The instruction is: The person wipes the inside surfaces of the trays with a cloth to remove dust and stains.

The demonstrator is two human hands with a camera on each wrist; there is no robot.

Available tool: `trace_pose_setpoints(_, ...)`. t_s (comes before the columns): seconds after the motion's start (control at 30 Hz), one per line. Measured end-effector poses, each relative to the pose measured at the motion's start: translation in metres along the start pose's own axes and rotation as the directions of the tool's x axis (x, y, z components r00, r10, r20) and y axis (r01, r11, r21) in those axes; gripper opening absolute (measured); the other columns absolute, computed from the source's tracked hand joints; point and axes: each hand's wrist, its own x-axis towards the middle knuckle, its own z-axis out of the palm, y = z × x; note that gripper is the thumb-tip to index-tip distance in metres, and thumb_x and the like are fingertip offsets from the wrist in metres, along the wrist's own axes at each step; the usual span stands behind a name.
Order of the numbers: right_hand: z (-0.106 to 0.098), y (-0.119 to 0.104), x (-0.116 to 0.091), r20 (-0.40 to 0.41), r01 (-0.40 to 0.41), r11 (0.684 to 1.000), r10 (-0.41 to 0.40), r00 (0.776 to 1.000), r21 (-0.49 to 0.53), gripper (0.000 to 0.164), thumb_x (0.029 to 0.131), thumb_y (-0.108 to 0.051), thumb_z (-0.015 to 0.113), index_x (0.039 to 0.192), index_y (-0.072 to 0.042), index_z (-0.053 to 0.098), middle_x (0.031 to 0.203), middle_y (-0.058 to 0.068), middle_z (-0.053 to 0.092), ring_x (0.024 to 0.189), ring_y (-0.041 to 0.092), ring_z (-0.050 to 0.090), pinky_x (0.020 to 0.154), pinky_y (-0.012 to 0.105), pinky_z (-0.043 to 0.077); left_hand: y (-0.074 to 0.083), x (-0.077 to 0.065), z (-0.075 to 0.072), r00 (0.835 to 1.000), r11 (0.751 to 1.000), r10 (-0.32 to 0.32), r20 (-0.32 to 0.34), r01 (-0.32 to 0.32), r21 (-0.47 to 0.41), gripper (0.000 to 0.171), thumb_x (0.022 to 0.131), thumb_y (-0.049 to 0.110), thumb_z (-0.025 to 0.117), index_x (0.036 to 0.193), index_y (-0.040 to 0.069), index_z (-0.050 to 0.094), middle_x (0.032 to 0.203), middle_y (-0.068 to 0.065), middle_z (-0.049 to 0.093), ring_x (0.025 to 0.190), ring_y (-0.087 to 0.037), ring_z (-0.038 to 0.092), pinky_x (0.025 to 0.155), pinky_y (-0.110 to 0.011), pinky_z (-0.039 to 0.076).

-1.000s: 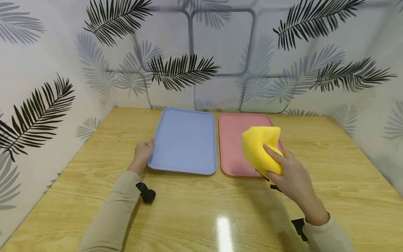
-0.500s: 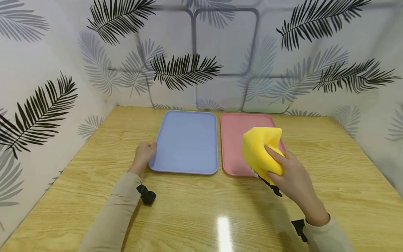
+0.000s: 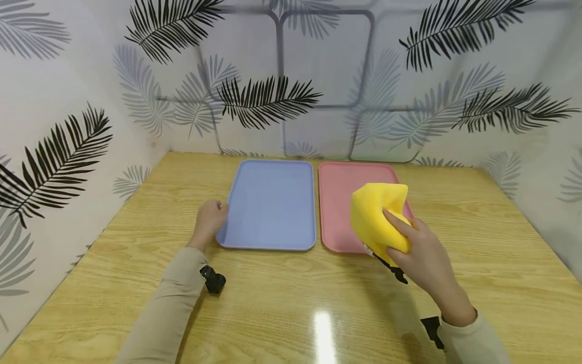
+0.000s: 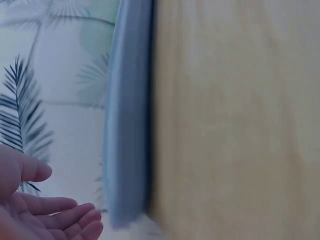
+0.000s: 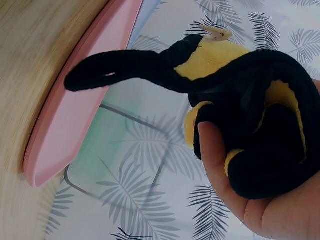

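Observation:
A yellow and black plush toy (image 3: 378,215) is in my right hand (image 3: 425,255), held above the near right part of the pink tray (image 3: 338,237). From the right wrist view, the plush (image 5: 245,100) shows a black underside, a long black strap-like part and a small tag. The thumb of my right hand (image 5: 250,200) wraps over it; the other fingers are mostly hidden. My left hand (image 3: 209,222) is at the left edge of the blue tray (image 3: 273,207). In the left wrist view, the loosely bent fingers of my left hand (image 4: 45,210) hold nothing, apart from the blue tray's rim (image 4: 127,125).
The two trays lie side by side on the wooden table (image 3: 273,303), with a narrow gap between them. Behind the table stands a wall (image 3: 327,65) with a leaf pattern. A black wrist camera (image 3: 212,279) sits on my left sleeve.
The blue tray has straightened, its far edge shifting slightly toward me. My left hand has let go of its left rim. The right hand stays nearly still with the plush; the head view shifted slightly.

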Motion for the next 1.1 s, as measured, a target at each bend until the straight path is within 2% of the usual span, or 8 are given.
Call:
trace_pose_setpoints(0.13, -0.001, 0.000, 0.000, 0.003, -0.024, 1.000, 0.024, 1.000, 0.004, 0.058, 0.068, -0.001, 0.065, 0.124, -0.004, 0.052, 0.078, 0.013, 0.046, 0.059, 0.020, 0.036, 0.048, 0.030, 0.029, 0.026, -0.002, 0.004, 0.989, 0.992, 0.126, -0.071, -0.126, 0.011, 0.038, 0.090, 0.012, 0.043, 0.116, -0.015, 0.046, 0.111, -0.029, 0.051, 0.105, -0.038, 0.048, 0.087, -0.043, 0.039)
trace_pose_setpoints(0.2, -0.001, 0.000, -0.001, 0.004, -0.029, 1.000, 0.029, 1.000, 0.010, 0.058, 0.068, -0.001, 0.065, 0.124, -0.004, 0.052, 0.078, 0.013, 0.046, 0.059, 0.020, 0.035, 0.048, 0.030, 0.030, 0.042, -0.003, 0.009, 0.979, 0.983, 0.182, -0.089, -0.182, 0.009, 0.035, 0.089, 0.011, 0.045, 0.114, -0.014, 0.049, 0.106, -0.027, 0.055, 0.101, -0.036, 0.050, 0.086, -0.042, 0.039)
trace_pose_setpoints(0.43, 0.000, 0.000, 0.000, 0.013, -0.022, 0.999, 0.021, 1.000, 0.026, 0.058, 0.068, -0.001, 0.066, 0.124, -0.004, 0.052, 0.084, 0.016, 0.049, 0.060, 0.021, 0.037, 0.049, 0.030, 0.031, 0.089, -0.007, 0.039, 0.946, 0.946, 0.324, -0.022, -0.323, 0.034, 0.020, 0.085, 0.009, 0.051, 0.093, -0.006, 0.062, 0.086, -0.014, 0.062, 0.082, -0.026, 0.057, 0.076, -0.035, 0.044)
trace_pose_setpoints(0.57, 0.002, 0.000, 0.000, 0.008, -0.019, 0.999, 0.019, 1.000, 0.032, 0.057, 0.068, -0.001, 0.066, 0.124, -0.004, 0.052, 0.077, 0.010, 0.043, 0.059, 0.019, 0.034, 0.049, 0.030, 0.029, 0.108, -0.006, 0.062, 0.929, 0.926, 0.364, 0.071, -0.369, 0.084, 0.027, 0.086, 0.009, 0.051, 0.060, 0.002, 0.054, 0.056, -0.003, 0.049, 0.054, -0.016, 0.046, 0.067, -0.030, 0.040)
trace_pose_setpoints(0.73, 0.002, 0.000, -0.001, 0.014, -0.029, 0.999, 0.028, 1.000, 0.032, 0.057, 0.069, -0.002, 0.067, 0.124, -0.005, 0.052, 0.076, 0.008, 0.040, 0.059, 0.018, 0.033, 0.048, 0.030, 0.028, 0.124, 0.003, 0.098, 0.913, 0.916, 0.336, 0.233, -0.374, 0.147, 0.041, 0.085, 0.007, 0.049, 0.048, 0.010, 0.034, 0.044, 0.000, 0.030, 0.041, -0.011, 0.027, 0.048, -0.026, 0.030)
trace_pose_setpoints(0.87, 0.004, 0.002, -0.002, -0.003, -0.036, 0.999, 0.036, 0.999, 0.033, 0.059, 0.068, -0.002, 0.066, 0.125, -0.008, 0.052, 0.077, 0.010, 0.042, 0.059, 0.019, 0.034, 0.048, 0.030, 0.029, 0.120, 0.024, 0.138, 0.896, 0.904, 0.313, 0.316, -0.383, 0.189, 0.032, 0.085, 0.013, 0.051, 0.053, 0.011, 0.045, 0.052, 0.000, 0.045, 0.045, -0.012, 0.040, 0.042, -0.025, 0.035)
trace_pose_setpoints(0.97, 0.006, 0.002, -0.002, -0.003, -0.037, 0.998, 0.037, 0.999, 0.043, 0.060, 0.067, -0.002, 0.065, 0.125, -0.010, 0.052, 0.079, 0.011, 0.044, 0.059, 0.020, 0.035, 0.048, 0.030, 0.029, 0.128, 0.019, 0.146, 0.904, 0.920, 0.232, 0.359, -0.324, 0.221, 0.025, 0.086, 0.018, 0.055, 0.063, 0.010, 0.052, 0.062, -0.003, 0.054, 0.052, -0.015, 0.050, 0.046, -0.028, 0.042)
trace_pose_setpoints(1.1, 0.005, 0.001, -0.003, 0.031, -0.045, 0.998, 0.043, 0.999, 0.039, 0.058, 0.070, -0.003, 0.066, 0.125, -0.007, 0.051, 0.079, 0.011, 0.044, 0.060, 0.020, 0.035, 0.048, 0.030, 0.030, 0.146, -0.017, 0.125, 0.927, 0.925, 0.178, 0.331, -0.272, 0.266, 0.030, 0.086, 0.021, 0.058, 0.061, 0.011, 0.045, 0.059, 0.000, 0.046, 0.051, -0.012, 0.044, 0.046, -0.027, 0.038)
